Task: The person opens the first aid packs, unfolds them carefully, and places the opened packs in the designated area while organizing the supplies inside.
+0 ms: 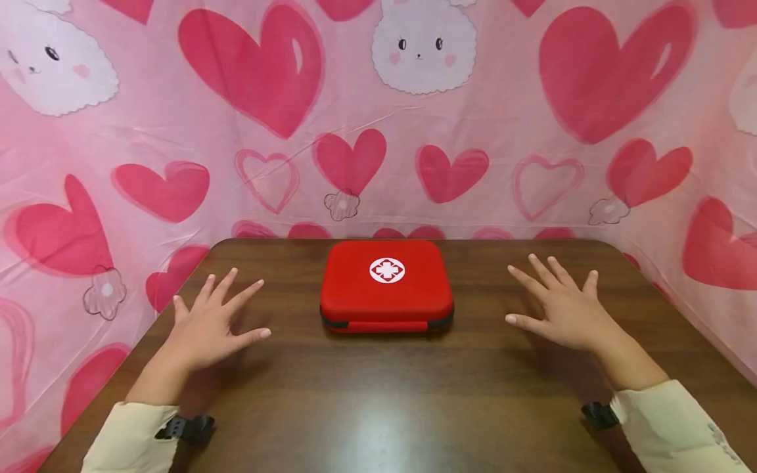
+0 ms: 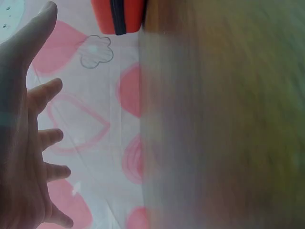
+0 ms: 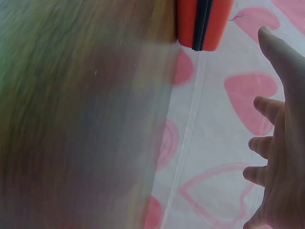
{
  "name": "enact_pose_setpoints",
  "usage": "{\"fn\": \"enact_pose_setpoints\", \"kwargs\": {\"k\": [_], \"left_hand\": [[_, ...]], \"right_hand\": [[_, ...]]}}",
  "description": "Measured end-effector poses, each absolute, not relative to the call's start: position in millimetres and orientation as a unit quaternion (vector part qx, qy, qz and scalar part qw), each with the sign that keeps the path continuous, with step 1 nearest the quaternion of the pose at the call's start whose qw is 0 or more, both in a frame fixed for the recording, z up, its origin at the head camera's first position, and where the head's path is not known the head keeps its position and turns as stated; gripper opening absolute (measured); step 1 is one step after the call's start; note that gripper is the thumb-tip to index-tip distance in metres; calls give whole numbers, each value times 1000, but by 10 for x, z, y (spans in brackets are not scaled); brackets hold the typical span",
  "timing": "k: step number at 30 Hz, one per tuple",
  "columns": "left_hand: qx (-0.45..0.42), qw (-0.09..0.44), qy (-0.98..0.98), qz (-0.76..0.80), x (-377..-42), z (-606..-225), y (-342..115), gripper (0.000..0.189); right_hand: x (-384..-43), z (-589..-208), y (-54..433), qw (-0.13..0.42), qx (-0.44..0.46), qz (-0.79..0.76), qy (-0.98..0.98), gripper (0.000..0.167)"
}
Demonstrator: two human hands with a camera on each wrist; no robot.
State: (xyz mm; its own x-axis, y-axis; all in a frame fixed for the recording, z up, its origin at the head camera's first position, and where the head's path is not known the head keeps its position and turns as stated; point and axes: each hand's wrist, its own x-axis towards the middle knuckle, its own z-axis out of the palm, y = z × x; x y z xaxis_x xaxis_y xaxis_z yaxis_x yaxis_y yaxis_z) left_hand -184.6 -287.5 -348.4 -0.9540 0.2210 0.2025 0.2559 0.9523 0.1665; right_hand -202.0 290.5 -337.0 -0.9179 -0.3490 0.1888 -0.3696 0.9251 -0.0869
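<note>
A red first-aid case [image 1: 387, 289] with a white cross emblem lies closed towards the back of the table, its red handle [image 1: 387, 326] facing the front. To its left, my left hand [image 1: 207, 325] hovers palm down with the fingers spread. My right hand [image 1: 564, 305] is held the same way on the other side, also apart from the case. Neither hand holds anything. Each wrist view catches one end of the case, with its black zip band [image 2: 117, 16] along the side, beyond the spread fingers.
The dark wooden table [image 1: 378, 394] has rounded back corners. Around it hangs a pink cloth [image 1: 402, 118] printed with hearts and white animal faces, close behind the back edge. Black straps [image 1: 186, 428] circle both wrists at the pale sleeves [image 1: 133, 437].
</note>
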Motion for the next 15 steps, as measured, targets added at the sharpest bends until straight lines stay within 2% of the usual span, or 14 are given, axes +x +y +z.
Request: {"fn": "enact_pose_setpoints", "kwargs": {"k": [15], "left_hand": [[-176, 88, -965, -171, -2159, -3541, -2511, 92]], "right_hand": [[-2248, -3493, 2652, 70, 262, 181, -945, 95]]}}
